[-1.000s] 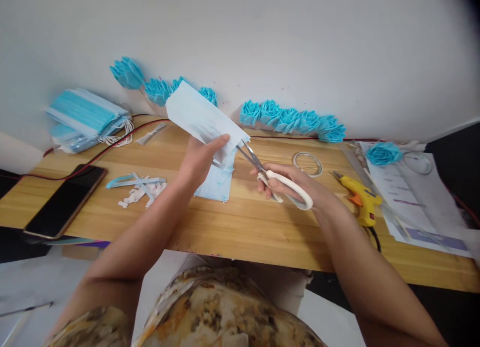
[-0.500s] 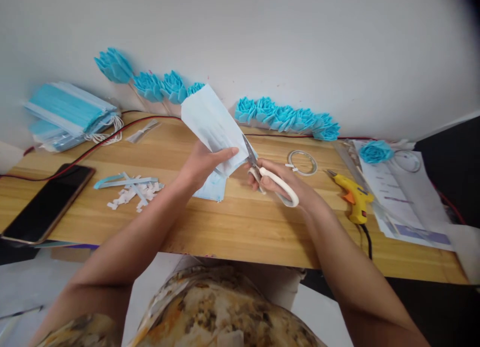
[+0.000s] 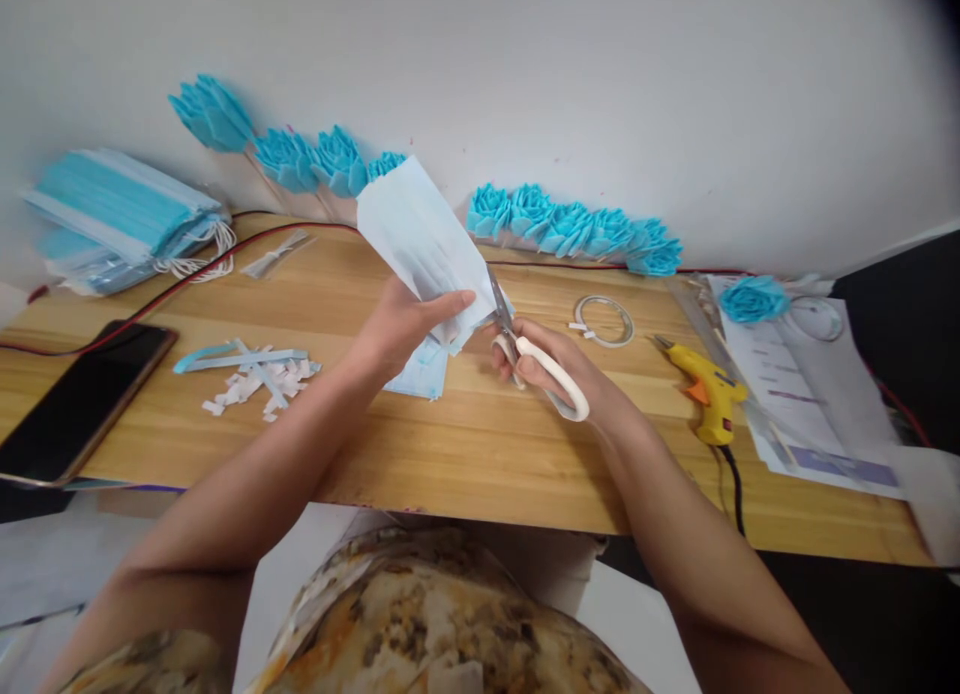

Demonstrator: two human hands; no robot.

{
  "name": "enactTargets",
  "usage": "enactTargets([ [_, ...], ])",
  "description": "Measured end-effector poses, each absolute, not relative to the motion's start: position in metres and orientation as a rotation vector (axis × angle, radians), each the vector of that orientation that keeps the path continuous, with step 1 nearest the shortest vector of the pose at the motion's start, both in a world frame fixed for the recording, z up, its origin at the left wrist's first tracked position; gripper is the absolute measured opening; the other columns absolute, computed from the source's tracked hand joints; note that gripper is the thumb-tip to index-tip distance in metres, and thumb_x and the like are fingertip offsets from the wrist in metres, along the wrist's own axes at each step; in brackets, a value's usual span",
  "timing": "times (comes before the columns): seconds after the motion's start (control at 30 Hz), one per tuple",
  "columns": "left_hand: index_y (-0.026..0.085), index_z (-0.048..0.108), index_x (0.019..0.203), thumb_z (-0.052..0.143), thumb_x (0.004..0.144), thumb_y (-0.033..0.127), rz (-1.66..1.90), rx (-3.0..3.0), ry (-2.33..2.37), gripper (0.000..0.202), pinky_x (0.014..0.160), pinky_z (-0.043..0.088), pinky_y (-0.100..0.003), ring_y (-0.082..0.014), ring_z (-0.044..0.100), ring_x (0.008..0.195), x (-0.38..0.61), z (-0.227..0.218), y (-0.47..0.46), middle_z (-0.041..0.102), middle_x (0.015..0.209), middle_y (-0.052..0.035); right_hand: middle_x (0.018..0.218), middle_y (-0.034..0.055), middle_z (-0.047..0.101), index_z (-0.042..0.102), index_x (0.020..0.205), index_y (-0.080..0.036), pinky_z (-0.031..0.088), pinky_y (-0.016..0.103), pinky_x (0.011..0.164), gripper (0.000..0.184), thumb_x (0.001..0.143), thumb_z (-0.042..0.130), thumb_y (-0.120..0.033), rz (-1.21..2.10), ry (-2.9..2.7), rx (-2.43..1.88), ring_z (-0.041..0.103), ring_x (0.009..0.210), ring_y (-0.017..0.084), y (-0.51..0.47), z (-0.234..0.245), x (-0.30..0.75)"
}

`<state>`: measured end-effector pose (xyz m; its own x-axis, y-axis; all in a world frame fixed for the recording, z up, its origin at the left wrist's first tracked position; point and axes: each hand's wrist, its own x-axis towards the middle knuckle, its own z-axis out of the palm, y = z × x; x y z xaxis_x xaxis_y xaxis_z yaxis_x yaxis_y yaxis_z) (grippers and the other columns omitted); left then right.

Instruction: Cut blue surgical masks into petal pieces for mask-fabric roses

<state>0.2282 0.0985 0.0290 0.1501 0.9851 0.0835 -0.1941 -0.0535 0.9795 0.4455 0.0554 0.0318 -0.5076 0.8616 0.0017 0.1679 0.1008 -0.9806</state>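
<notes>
My left hand [image 3: 412, 324] is closed on a pale blue face mask [image 3: 420, 234], thumb lying across its front. My right hand [image 3: 551, 359] grips scissors [image 3: 551, 376] with white handles. Their blades reach the right edge of the held mask, one blade lying over its surface. Beneath my left hand, another light blue mask piece [image 3: 424, 371] rests on the table. White snippets [image 3: 262, 379] and a few blue strips [image 3: 247, 358] lie left of my left forearm.
Blue flowers [image 3: 570, 229] line the wall behind the wooden table [image 3: 480, 454]. Stacked masks [image 3: 124, 209] and a phone [image 3: 90, 399] lie left. A tape ring [image 3: 615, 319], a yellow glue gun [image 3: 705, 392] and papers [image 3: 795, 374] are right. A red-black cable [image 3: 187, 279] crosses the back.
The view has shifted slightly, so the things at left appear further left. Both hands keep their grip, with the scissors still at the mask's edge and nearly the same angle.
</notes>
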Motion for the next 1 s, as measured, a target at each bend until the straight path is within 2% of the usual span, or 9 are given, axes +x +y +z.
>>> enactTargets([
  [0.1, 0.017, 0.070, 0.105, 0.087, 0.071, 0.037, 1.246, 1.192, 0.917, 0.043, 0.102, 0.057, -0.047, -0.0349, 0.068, 0.119, 0.2279, 0.0275, 0.0993, 0.075, 0.112, -0.0108, 0.090, 0.0037, 0.061, 0.060, 0.116, -0.019, 0.043, 0.027, 0.059, 0.074, 0.082, 0.066, -0.084, 1.459, -1.760, -1.022, 0.055, 0.072, 0.014, 0.0545, 0.0312, 0.4455],
  [0.33, 0.017, 0.069, 0.106, 0.089, 0.069, 0.036, 1.217, 1.189, 0.894, 0.046, 0.102, 0.057, -0.047, -0.0344, 0.069, 0.117, 0.2290, 0.0294, 0.0973, 0.075, 0.117, -0.0106, 0.089, 0.0027, 0.060, 0.057, 0.105, -0.020, 0.041, 0.026, 0.056, 0.069, 0.080, 0.068, -0.084, 1.505, -1.710, -1.022, 0.054, 0.069, 0.013, 0.0543, 0.0302, 0.4433],
  [0.53, 0.019, 0.067, 0.121, 0.087, 0.071, 0.035, 1.219, 1.199, 0.879, 0.057, 0.105, 0.055, -0.049, -0.0355, 0.068, 0.121, 0.2291, 0.0284, 0.0979, 0.074, 0.120, -0.0106, 0.086, 0.0020, 0.059, 0.057, 0.102, -0.020, 0.043, 0.026, 0.056, 0.069, 0.078, 0.070, -0.084, 1.518, -1.685, -1.025, 0.056, 0.068, 0.013, 0.0539, 0.0314, 0.4421],
  [0.67, 0.020, 0.064, 0.132, 0.087, 0.070, 0.034, 1.218, 1.189, 0.889, 0.067, 0.102, 0.056, -0.049, -0.0359, 0.068, 0.120, 0.2290, 0.0300, 0.0977, 0.074, 0.121, -0.0109, 0.084, 0.0016, 0.059, 0.058, 0.105, -0.019, 0.043, 0.026, 0.053, 0.071, 0.079, 0.069, -0.084, 1.497, -1.683, -1.028, 0.055, 0.066, 0.012, 0.0529, 0.0319, 0.4419],
  [0.8, 0.019, 0.063, 0.134, 0.086, 0.071, 0.036, 1.204, 1.203, 0.893, 0.069, 0.103, 0.056, -0.050, -0.0363, 0.068, 0.120, 0.2284, 0.0306, 0.0974, 0.073, 0.123, -0.0120, 0.081, 0.0011, 0.059, 0.060, 0.104, -0.018, 0.043, 0.025, 0.052, 0.069, 0.080, 0.070, -0.082, 1.484, -1.667, -1.018, 0.055, 0.063, 0.011, 0.0525, 0.0313, 0.4421],
  [1.0, 0.020, 0.061, 0.135, 0.086, 0.072, 0.035, 1.214, 1.217, 0.853, 0.069, 0.106, 0.054, -0.051, -0.0359, 0.066, 0.124, 0.2282, 0.0306, 0.0979, 0.071, 0.129, -0.0127, 0.079, 0.0002, 0.059, 0.065, 0.116, -0.016, 0.041, 0.025, 0.049, 0.071, 0.082, 0.072, -0.077, 1.498, -1.627, -1.038, 0.054, 0.059, 0.011, 0.0528, 0.0269, 0.4434],
])
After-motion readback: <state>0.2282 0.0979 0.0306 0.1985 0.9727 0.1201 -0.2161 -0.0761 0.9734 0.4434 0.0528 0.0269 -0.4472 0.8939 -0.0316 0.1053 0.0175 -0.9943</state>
